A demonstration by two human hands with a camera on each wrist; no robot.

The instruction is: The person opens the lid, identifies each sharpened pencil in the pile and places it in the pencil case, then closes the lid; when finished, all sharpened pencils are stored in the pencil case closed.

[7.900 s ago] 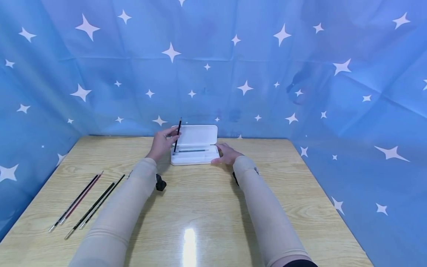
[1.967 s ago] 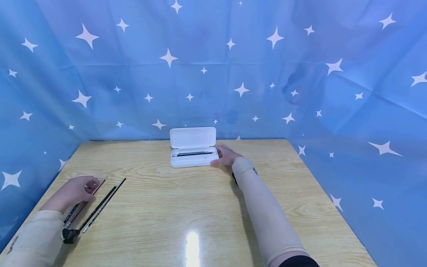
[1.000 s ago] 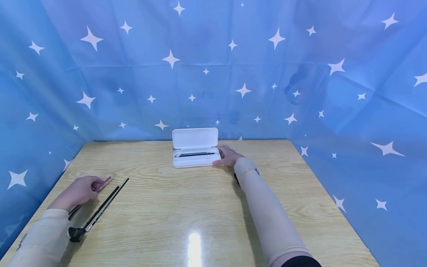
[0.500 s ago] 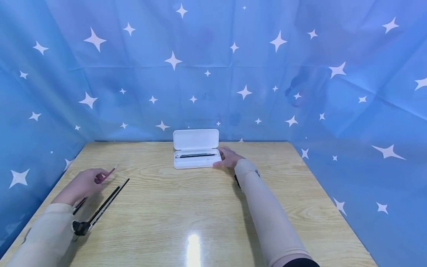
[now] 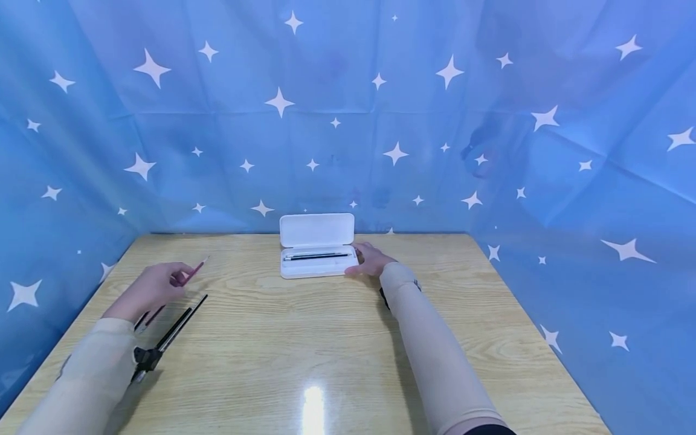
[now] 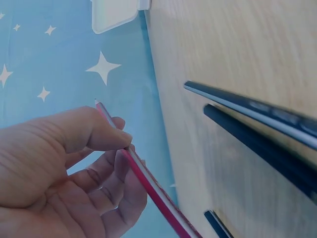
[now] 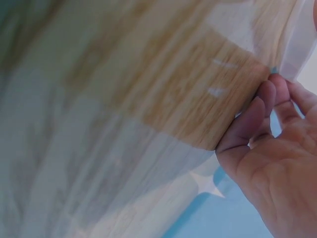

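My left hand [image 5: 154, 287] pinches a red pencil [image 6: 158, 198] between thumb and fingers, raised over the left side of the table, its tip pointing up and away. Beneath that hand and wrist lie black pencils [image 6: 262, 148], partly hidden by the sleeve in the head view. At the back of the table stands a white pencil case [image 5: 317, 230] with its lid up; dark pencils [image 5: 318, 256] lie in its tray. My right hand [image 5: 372, 261] holds the case at its right end, thumb along the front corner and fingers behind.
The wooden table [image 5: 304, 338] reaches back to a blue star-patterned curtain [image 5: 337, 145], which also hangs along both sides. A black wrist camera [image 5: 147, 357] on the left sleeve sits close above the black pencils.
Earlier my left hand put a black pencil into the case, then went to the pencils at left. It has picked up the red pencil and moved up and rightward. The right hand stays at the case.
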